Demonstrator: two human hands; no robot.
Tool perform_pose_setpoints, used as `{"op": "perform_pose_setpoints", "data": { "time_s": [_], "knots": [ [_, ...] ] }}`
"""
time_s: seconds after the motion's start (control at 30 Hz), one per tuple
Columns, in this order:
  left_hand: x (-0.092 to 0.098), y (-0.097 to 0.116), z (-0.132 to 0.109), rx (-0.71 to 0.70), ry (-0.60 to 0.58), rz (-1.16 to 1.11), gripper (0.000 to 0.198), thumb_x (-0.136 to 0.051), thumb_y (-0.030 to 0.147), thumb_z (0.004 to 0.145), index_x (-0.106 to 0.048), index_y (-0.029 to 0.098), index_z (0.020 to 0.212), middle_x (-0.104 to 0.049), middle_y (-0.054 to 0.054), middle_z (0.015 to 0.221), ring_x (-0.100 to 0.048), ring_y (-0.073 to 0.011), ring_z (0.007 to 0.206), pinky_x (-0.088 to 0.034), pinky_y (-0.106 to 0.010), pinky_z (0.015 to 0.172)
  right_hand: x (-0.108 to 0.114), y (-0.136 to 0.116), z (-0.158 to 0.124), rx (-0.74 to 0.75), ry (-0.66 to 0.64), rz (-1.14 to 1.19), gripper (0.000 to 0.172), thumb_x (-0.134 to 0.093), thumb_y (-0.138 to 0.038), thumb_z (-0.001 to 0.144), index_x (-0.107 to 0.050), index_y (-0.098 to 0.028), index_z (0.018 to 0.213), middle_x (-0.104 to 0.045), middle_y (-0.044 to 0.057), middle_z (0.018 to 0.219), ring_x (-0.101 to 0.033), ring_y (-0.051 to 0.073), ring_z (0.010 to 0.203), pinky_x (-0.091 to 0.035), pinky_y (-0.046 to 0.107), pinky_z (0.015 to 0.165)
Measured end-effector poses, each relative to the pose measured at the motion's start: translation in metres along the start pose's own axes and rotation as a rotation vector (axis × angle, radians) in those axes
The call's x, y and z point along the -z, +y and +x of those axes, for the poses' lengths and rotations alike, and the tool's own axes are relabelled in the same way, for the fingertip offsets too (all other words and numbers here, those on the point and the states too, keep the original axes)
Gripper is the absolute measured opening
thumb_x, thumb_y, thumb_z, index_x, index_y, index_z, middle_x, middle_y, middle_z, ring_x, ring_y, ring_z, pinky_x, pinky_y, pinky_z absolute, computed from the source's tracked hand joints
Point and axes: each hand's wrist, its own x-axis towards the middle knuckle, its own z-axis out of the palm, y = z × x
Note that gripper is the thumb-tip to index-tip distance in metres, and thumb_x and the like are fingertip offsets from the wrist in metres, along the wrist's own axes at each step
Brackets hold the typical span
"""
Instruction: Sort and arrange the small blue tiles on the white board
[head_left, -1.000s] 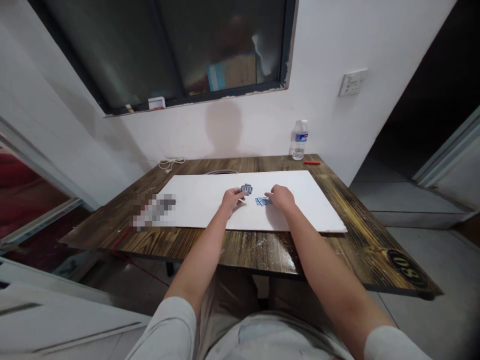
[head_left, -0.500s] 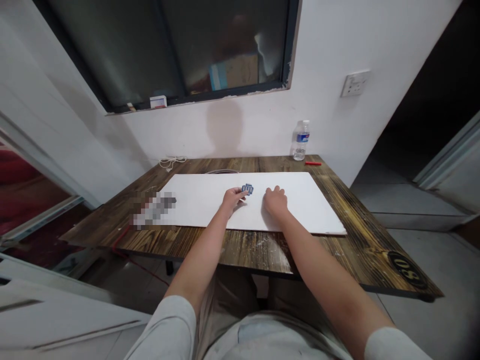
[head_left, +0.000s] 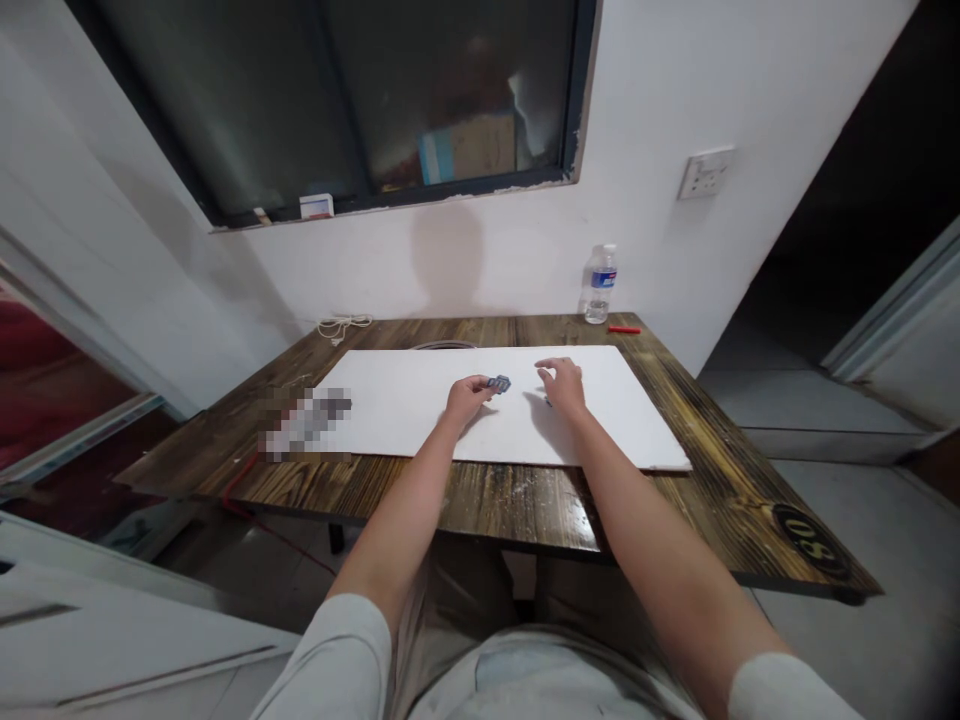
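Dark-stained wooden table [head_left: 510, 505] with a burnt-looking grain, pushed against a white plaster wall [head_left: 480, 270]. Across its top, a large flat white board [head_left: 390, 405], probably foam board. Above the table, a dark glazed window [head_left: 330, 100] with a small white box [head_left: 317, 206] on its sill, and further right a white wall socket [head_left: 705, 173]. Grey tiled floor [head_left: 840, 520] on the right, beside a dark doorway [head_left: 825, 150].

Left hand [head_left: 469, 398] closed, pinching a small blue-and-white cut-out piece [head_left: 498, 383] just above the middle of the board. Right hand [head_left: 564, 386] open, fingers spread, near that piece but apart from it, with a small dark bit [head_left: 548, 402] just under it, too hidden to identify.

Along the far table edge, a clear plastic water bottle with a blue label [head_left: 600, 285], a short red stick [head_left: 624, 329] and a coiled white cable [head_left: 343, 325]. At the board's left end, a pixelated object [head_left: 306, 422], impossible to make out. Broad white board on both sides of the hands, and a strip of bare wood between the board's near edge and the table's near edge. Round black badge with numerals [head_left: 811, 540] at the near right corner.
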Motion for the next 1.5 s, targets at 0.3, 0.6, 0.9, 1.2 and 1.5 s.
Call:
{"op": "perform_pose_setpoints", "data": {
  "time_s": [0.3,0.6,0.9,1.2,1.5],
  "knots": [
    [-0.001,-0.001,-0.002,-0.194,-0.089,0.101,0.018,-0.070,0.032,0.066,-0.074,0.017,0.077,-0.070,-0.004,0.076,-0.057,-0.0149,0.067,-0.042,-0.027,0.067,-0.014,-0.014,-0.004,0.059,-0.470,0.640,0.038,-0.069,-0.050,0.066,-0.073,-0.015,0.082,-0.066,0.002,0.069,-0.054,0.013,0.065,-0.042,0.026,0.064],
    [0.001,-0.001,-0.002,-0.166,-0.119,0.113,0.017,-0.070,0.030,0.065,-0.073,0.018,0.076,-0.070,-0.004,0.076,-0.061,-0.0182,0.076,-0.045,-0.029,0.073,-0.005,-0.010,-0.004,0.036,-0.612,0.711,0.040,-0.074,-0.048,0.062,-0.072,-0.015,0.084,-0.066,0.002,0.069,-0.053,0.011,0.061,-0.043,0.025,0.062],
    [0.001,-0.002,-0.003,-0.156,-0.141,0.057,0.017,-0.070,0.028,0.064,-0.074,0.017,0.076,-0.071,-0.005,0.077,-0.062,-0.0179,0.076,-0.046,-0.029,0.074,-0.010,-0.009,-0.002,0.007,-0.590,0.717,0.040,-0.070,-0.049,0.066,-0.073,-0.013,0.084,-0.068,0.004,0.069,-0.058,0.013,0.063,-0.046,0.026,0.066],
    [0.000,-0.003,-0.003,-0.065,-0.087,0.132,0.021,-0.074,0.030,0.062,-0.075,0.016,0.077,-0.072,-0.006,0.075,-0.062,-0.0190,0.073,-0.047,-0.030,0.071,-0.006,-0.017,-0.001,0.210,-0.418,0.161,0.019,-0.058,-0.026,0.079,-0.075,-0.020,0.082,-0.069,-0.001,0.066,-0.060,0.013,0.067,-0.041,0.022,0.064],
    [0.000,-0.004,-0.001,-0.032,-0.077,0.088,0.025,-0.078,0.034,0.061,-0.075,0.016,0.078,-0.073,-0.006,0.077,-0.063,-0.0192,0.074,-0.046,-0.029,0.071,-0.008,-0.023,-0.002,0.176,-0.357,0.042,0.017,-0.057,-0.020,0.082,-0.074,-0.021,0.079,-0.071,0.000,0.071,-0.062,0.013,0.072,-0.042,0.020,0.068]
  ]
}}
